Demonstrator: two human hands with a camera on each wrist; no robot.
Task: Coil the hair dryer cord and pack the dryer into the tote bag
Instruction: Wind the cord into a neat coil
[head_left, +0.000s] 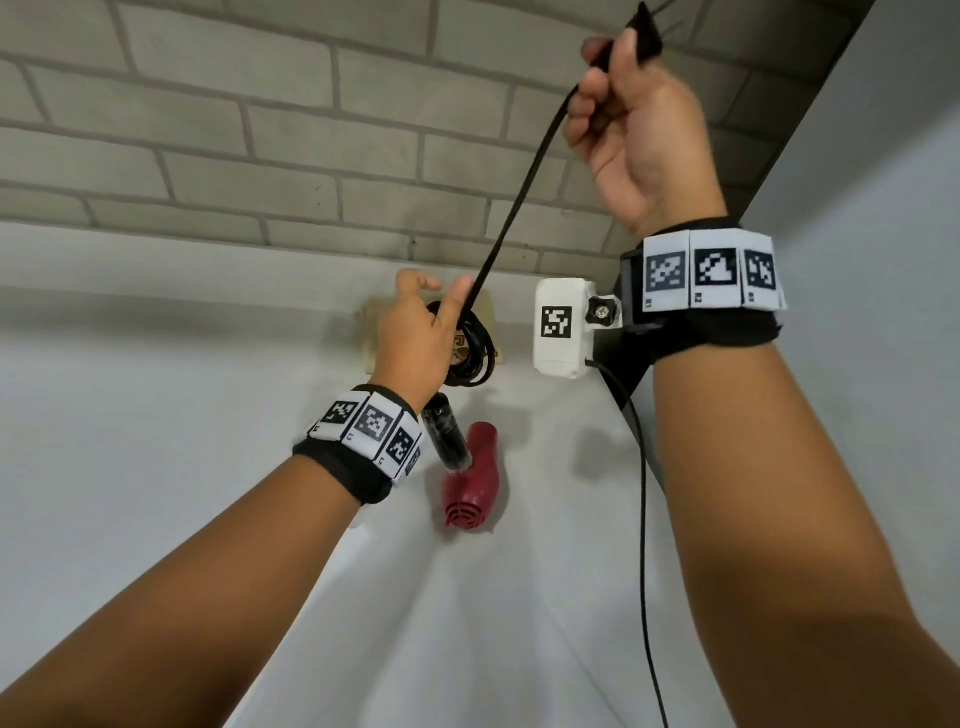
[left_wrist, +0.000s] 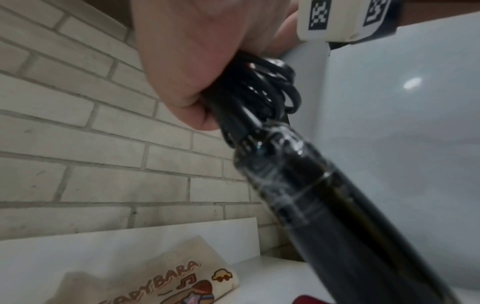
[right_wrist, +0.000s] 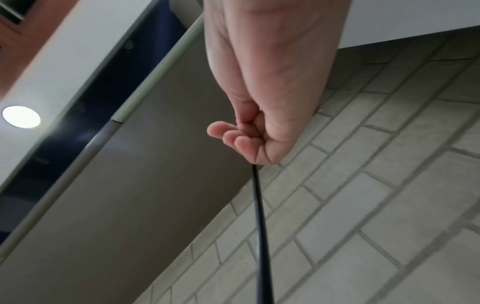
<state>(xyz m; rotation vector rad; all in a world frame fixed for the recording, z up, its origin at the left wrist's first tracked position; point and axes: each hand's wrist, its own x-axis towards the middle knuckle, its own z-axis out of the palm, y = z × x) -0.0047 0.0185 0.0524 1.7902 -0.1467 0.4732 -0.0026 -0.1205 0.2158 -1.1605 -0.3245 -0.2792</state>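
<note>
The hair dryer (head_left: 472, 483) has a red body and a black handle (left_wrist: 324, 205), and sits just below my left wrist over the white table (head_left: 156, 415). Whether it rests on the table is unclear. My left hand (head_left: 421, 332) grips several black loops of the coiled cord (head_left: 475, 353), seen close in the left wrist view as the coil (left_wrist: 265, 92). From there a taut stretch of cord (head_left: 519, 192) runs up to my raised right hand (head_left: 639, 119), which grips the plug end (head_left: 647, 31). The beige tote bag (left_wrist: 182, 273) with a "CAPYBARA" print lies flat behind my left hand.
A grey brick wall (head_left: 208, 130) backs the table. A white wall (head_left: 883, 182) stands at the right. The white camera unit (head_left: 563, 327) hangs off my right wrist, and its thin black cable (head_left: 641, 519) trails down toward me.
</note>
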